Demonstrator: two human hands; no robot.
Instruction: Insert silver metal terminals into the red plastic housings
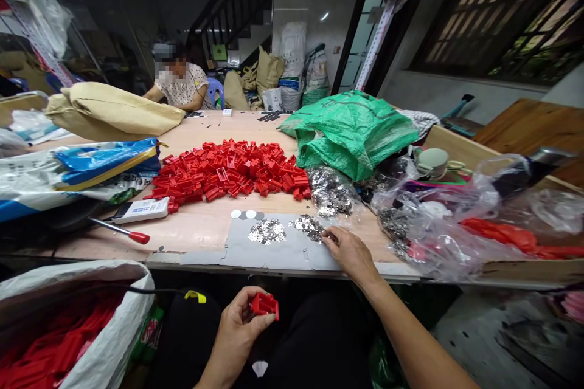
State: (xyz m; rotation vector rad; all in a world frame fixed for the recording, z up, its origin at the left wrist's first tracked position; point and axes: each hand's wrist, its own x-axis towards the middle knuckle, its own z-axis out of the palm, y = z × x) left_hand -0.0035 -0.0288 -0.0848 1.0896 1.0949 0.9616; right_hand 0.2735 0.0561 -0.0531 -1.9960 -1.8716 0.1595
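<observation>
My left hand [238,323] is below the table edge, over my lap, fingers closed round a small red plastic clip [264,304]. My right hand [349,253] rests on a grey card sheet [255,249] at the table's front, its fingertips pinched at a small heap of shiny metal pieces [309,227]. A second heap of metal pieces [267,231] lies just left of it. A big pile of red plastic clips [232,170] covers the middle of the table.
A green woven sack [349,127] and clear bags of metal parts [331,191] crowd the right. Left are printed sacks [77,173], a white device [141,209] and a red-tipped tool [121,231]. A white bag of red parts [68,328] stands by my left knee. Another person [180,82] sits at the far end.
</observation>
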